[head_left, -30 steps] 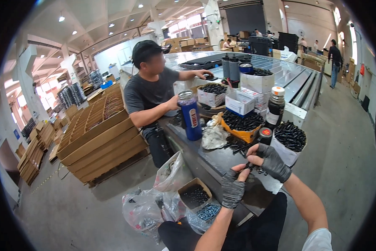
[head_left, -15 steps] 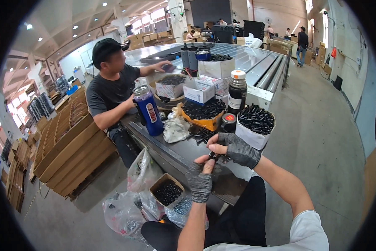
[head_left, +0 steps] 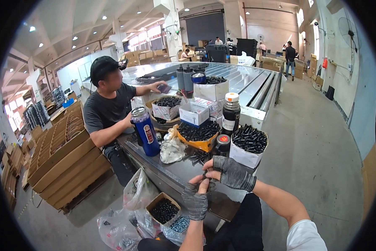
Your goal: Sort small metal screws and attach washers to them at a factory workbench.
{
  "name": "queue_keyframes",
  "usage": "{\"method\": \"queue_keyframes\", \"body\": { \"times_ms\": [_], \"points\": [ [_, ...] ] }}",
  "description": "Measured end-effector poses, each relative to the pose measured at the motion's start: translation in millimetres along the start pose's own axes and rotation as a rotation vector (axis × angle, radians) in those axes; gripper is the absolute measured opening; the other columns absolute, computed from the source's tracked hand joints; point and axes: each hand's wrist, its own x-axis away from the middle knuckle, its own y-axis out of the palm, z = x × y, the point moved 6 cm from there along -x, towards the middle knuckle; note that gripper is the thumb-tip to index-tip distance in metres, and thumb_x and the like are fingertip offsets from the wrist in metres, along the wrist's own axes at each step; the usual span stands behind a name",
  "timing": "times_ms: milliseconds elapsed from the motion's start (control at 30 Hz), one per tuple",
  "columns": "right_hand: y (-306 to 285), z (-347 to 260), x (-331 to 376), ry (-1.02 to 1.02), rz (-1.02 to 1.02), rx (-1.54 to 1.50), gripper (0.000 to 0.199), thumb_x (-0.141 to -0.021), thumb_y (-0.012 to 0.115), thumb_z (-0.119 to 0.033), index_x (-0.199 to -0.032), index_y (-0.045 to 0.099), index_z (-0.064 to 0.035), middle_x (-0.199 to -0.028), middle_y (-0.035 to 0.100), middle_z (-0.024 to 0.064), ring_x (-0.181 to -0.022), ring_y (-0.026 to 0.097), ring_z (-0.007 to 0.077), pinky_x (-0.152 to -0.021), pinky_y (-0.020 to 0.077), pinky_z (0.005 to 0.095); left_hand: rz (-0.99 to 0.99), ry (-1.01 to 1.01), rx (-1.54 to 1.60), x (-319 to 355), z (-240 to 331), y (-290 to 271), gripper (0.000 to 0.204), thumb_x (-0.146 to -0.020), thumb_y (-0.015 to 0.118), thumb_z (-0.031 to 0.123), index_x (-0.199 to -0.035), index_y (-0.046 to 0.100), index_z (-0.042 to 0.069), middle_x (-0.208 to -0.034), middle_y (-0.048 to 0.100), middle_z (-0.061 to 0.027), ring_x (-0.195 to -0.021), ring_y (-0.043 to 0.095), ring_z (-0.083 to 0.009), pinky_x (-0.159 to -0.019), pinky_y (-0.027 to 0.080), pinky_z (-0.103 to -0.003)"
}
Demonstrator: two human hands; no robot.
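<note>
Both gloved hands had stayed together over the bench (head_left: 184,171); left hand (head_left: 195,201) and right hand (head_left: 232,172) pinched a small dark part, mostly hidden. Beside them, a white box (head_left: 247,147) held black pieces.

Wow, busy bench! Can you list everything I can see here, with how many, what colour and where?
Work table: one, dark metal, centre.
Small black parts: loose on the table, more heaped in boxes.
Orange tray: one, full of black parts, mid table.
White box: one, full of black parts, by the table's right edge.
Blue flask: one, silver lid, left on the table.
Dark bottle: one, orange-and-white cap, behind the white box.
White rag: one, beside the flask.
Floor box: one, cardboard, holding black parts, among clear bags.
Cardboard trays: a brown stack, left.
Co-worker: one, dark shirt and cap, at the table's left.
Left hand: grey glove, fingers meeting the right.
Right hand: grey glove, pinching something small and dark.
</note>
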Motion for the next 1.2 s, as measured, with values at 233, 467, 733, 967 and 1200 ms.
{"method": "queue_keyframes", "body": {
  "times_ms": [233, 467, 733, 967, 1200],
  "points": [
    [8.7, -24.4, 16.9, -0.062, -0.190, 0.065, 0.018, -0.094, 0.065, -0.011, -0.111, 0.065, -0.0039, -0.099, 0.067, 0.0090, -0.098, 0.064, 0.0221, -0.088, 0.0503, 0.0354, -0.149, 0.019, 0.165, 22.0, 16.9, -3.4, 0.035, -0.089, 0.070, 0.003, -0.122, 0.061, 0.000, -0.116, 0.066, -0.0083, -0.105, 0.060, -0.0151, -0.093, 0.048, -0.030],
    [45.0, -45.8, 41.2, -0.187, -0.126, 0.066, 0.019, -0.086, 0.069, -0.008, -0.104, 0.064, -0.0047, -0.093, 0.066, 0.0153, -0.085, 0.065, 0.0336, -0.074, 0.0512, 0.0395, -0.110, -0.087, 0.040, 57.5, 37.3, -43.3, 0.022, -0.088, 0.070, 0.002, -0.110, 0.068, 0.002, -0.105, 0.070, -0.0091, -0.098, 0.064, -0.0163, -0.088, 0.050, -0.029],
    [147.5, -30.5, 109.7, -0.022, -0.248, 0.032, 0.022, -0.078, 0.071, 0.003, -0.098, 0.065, -0.0045, -0.092, 0.066, 0.0125, -0.082, 0.067, 0.0278, -0.072, 0.0534, 0.0353, -0.070, -0.316, 0.044, 165.6, -31.7, -140.5, 0.021, -0.089, 0.071, 0.005, -0.109, 0.069, -0.001, -0.108, 0.071, -0.0105, -0.098, 0.065, -0.0157, -0.087, 0.051, -0.029],
    [225.2, 26.7, 137.3, 0.137, -0.276, -0.125, 0.019, -0.082, 0.072, -0.002, -0.099, 0.066, -0.0040, -0.091, 0.066, 0.0126, -0.085, 0.066, 0.0284, -0.075, 0.0524, 0.0359, 0.111, -0.480, -0.160, 198.8, -60.6, -202.4, 0.022, -0.088, 0.074, 0.008, -0.108, 0.072, -0.001, -0.101, 0.073, -0.0084, -0.090, 0.066, -0.0132, -0.083, 0.052, -0.026],
    [237.5, 40.6, 92.7, 0.185, -0.195, -0.082, 0.014, -0.082, 0.073, -0.002, -0.095, 0.067, -0.0036, -0.090, 0.066, 0.0137, -0.086, 0.066, 0.0304, -0.075, 0.0526, 0.0371, 0.101, -0.518, -0.115, 159.3, -72.8, -219.1, 0.031, -0.088, 0.074, 0.013, -0.116, 0.069, 0.001, -0.107, 0.072, -0.0086, -0.097, 0.065, -0.0133, -0.088, 0.051, -0.027]
  ]
}}
